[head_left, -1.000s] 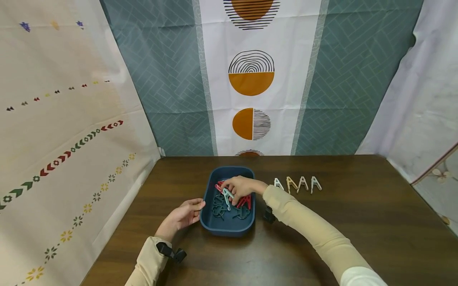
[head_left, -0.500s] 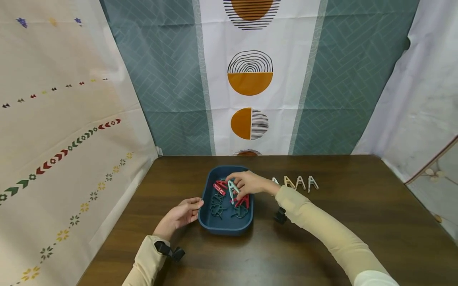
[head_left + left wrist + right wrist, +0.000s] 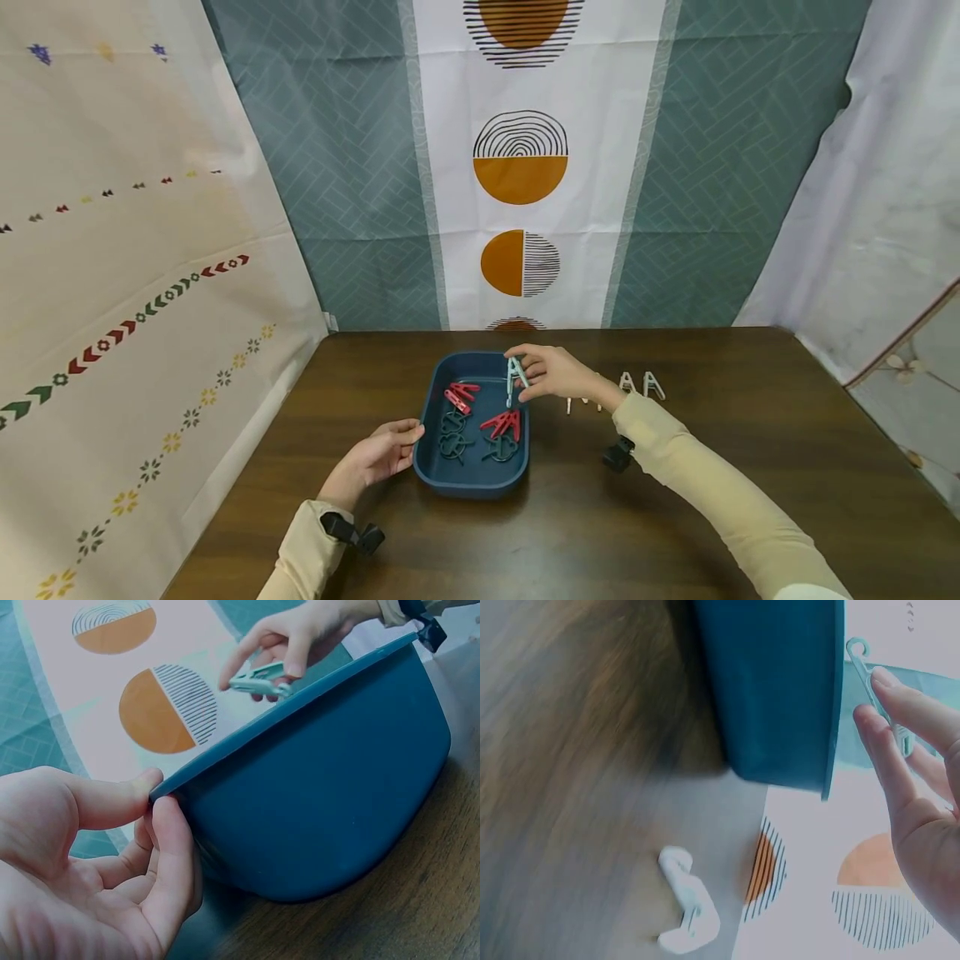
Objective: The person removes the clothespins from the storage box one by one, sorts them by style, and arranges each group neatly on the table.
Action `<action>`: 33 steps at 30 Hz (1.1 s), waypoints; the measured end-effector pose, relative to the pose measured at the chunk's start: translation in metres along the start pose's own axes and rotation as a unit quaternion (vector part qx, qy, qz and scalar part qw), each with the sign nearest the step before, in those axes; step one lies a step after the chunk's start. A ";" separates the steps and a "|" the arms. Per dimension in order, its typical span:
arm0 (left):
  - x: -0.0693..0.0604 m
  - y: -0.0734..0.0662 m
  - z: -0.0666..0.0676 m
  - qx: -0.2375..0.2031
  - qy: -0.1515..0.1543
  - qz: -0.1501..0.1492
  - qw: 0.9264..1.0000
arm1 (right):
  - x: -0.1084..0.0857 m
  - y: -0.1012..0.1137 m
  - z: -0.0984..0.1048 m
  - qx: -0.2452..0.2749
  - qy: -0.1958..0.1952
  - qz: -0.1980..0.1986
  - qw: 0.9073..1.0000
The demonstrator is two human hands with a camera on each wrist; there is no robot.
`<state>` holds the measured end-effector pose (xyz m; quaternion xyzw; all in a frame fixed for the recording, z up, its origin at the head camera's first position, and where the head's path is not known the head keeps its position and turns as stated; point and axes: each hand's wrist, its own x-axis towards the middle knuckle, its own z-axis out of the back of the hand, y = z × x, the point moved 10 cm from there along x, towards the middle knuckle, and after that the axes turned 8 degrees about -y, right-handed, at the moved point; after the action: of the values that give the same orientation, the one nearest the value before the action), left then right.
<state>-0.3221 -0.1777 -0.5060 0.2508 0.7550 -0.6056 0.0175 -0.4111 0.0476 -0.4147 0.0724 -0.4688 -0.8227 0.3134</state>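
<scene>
Mint-green and apparently plastic, an A-shaped hooked clip (image 3: 511, 385) sits pinched between thumb and fingers of the person's right grip (image 3: 553, 372), raised above rim height near the far right corner of the deep blue, round-cornered plastic bin (image 3: 468, 490). That grip is closed only as far as the slim clip needs, probably because so light a thing asks for little more, and its small curled hook is left clear of the fingers. The left grip (image 3: 378, 456) has thumb and fingers closed on the bin's left rim, presumably to stop it sliding on the smooth, dark brown wood-grained counter (image 3: 660, 492). Inside, bright red A-shaped clips (image 3: 504, 423) lie loosely to the left and right, with dark green clips of rounded, looping outline (image 3: 452, 446) nearer the front. Right of the bin, pale A-shaped clips (image 3: 654, 385) lie in a row on the counter, perhaps set side by side so that each stays separate; the right hand and wrist partly hide some of them. Their stiff, thin legs contrast with the softly creased teal-and-white cloth (image 3: 360, 208) hung behind, printed with half-orange, black-lined discs
</scene>
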 end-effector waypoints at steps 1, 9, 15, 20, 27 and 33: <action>0.000 0.000 0.000 0.000 0.001 0.001 1.000 | -0.003 -0.002 0.004 0.000 -0.006 -0.001 1.000; -0.001 0.000 0.000 -0.010 0.004 0.005 1.000 | -0.023 -0.021 0.029 0.015 -0.039 -0.012 0.999; -0.001 -0.001 0.001 -0.007 -0.001 0.008 1.000 | -0.038 -0.034 0.038 0.069 -0.044 -0.028 0.996; 0.000 0.001 -0.001 -0.006 0.007 0.008 1.000 | -0.048 -0.047 0.047 0.061 -0.048 -0.039 0.996; 0.000 0.000 -0.003 -0.014 0.016 0.003 1.000 | -0.064 -0.067 0.064 0.030 -0.068 -0.056 0.996; 0.001 0.001 -0.001 -0.010 0.014 0.009 1.000 | -0.076 -0.083 0.078 0.042 -0.068 -0.073 0.994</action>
<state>-0.3221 -0.1764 -0.5072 0.2652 0.7587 -0.5948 0.0148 -0.4204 0.1783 -0.4532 0.0638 -0.5168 -0.8257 0.2169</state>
